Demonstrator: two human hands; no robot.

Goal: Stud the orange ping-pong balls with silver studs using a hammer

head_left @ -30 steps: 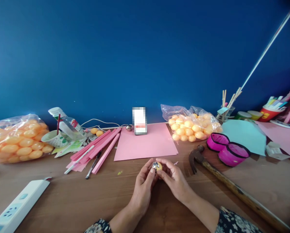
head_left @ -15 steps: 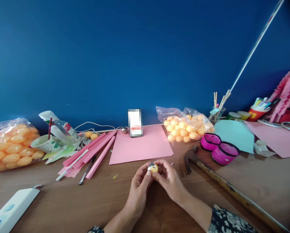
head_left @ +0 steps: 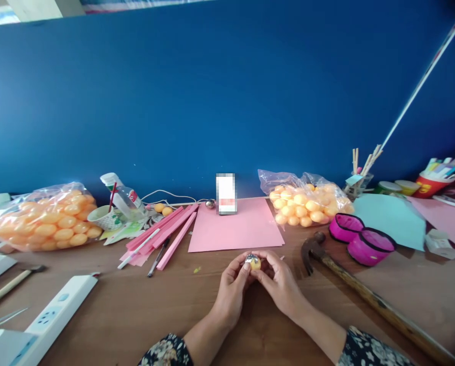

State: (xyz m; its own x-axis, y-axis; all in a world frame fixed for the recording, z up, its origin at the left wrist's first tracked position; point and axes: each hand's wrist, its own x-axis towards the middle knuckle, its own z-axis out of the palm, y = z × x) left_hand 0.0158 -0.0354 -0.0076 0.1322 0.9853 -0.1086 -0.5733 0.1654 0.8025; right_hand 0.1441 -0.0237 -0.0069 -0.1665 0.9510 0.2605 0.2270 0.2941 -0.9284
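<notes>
Everything has slid toward three o'clock in the view since the earlier frame, baring a small hammer (head_left: 13, 287) at the left edge; with the ball (head_left: 254, 264) as clock centre and twelve at the wall (head_left: 227, 101), the left hand (head_left: 231, 292) and right hand (head_left: 282, 284) meet on it, thumbs and fingers of both clamped on it above the table (head_left: 143, 310); its top is silvery, its lower part yellow.

A red label on the bottle (head_left: 124, 195) at ten o'clock and yellow marks on the red cup (head_left: 435, 184) at two are too small to read; the phone (head_left: 226, 195) near eleven has its screen blurred into blocks.

Fingers hide the ball's sides and underside; the frame cuts off the small hammer's handle and the power strip (head_left: 69, 305) at eight, and the large hammer's (head_left: 319, 249) handle at four.

Pink paper (head_left: 231, 234) lies just beyond the fingertips; pink strips (head_left: 166, 234) lie at nine to ten; bags of orange balls stand at nine (head_left: 50, 223) and one (head_left: 299, 203); magenta rings (head_left: 370, 246) sit at three, beyond the large hammer's head.
</notes>
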